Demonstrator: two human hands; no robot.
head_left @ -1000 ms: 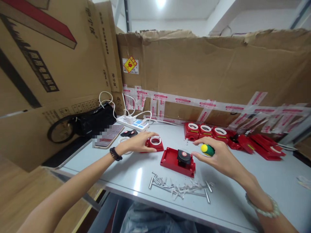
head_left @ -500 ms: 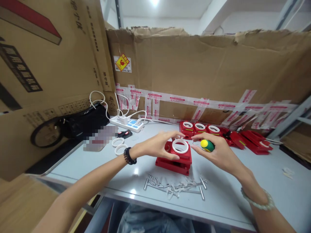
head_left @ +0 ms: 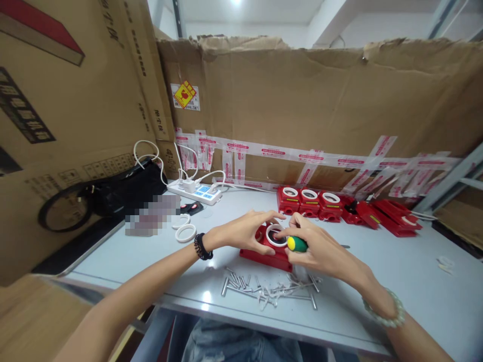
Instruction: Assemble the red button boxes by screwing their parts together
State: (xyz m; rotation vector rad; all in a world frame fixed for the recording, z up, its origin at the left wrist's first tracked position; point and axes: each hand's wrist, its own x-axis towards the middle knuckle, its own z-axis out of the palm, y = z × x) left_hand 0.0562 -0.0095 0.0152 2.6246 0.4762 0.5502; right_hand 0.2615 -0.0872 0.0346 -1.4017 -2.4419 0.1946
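A red housing with a white ring on top sits on the table in front of me. My left hand grips its left side, thumb at the front and fingers behind. My right hand is closed around a screwdriver with a green and yellow handle; its shaft tip sticks out to the right past the hand. One right finger reaches into the ring, over a dark round centre. Metal screws and T-shaped rods lie just in front of the housing, among clear scraps.
Three red housings with white rings stand at the back, with more red parts to their right. Two loose white rings, a power strip and a black bag are on the left. Cardboard rises behind.
My right hand has moved left with the screwdriver and now reaches into the ring. The ring's centre, white before, now shows dark. My left hand stays at the housing.
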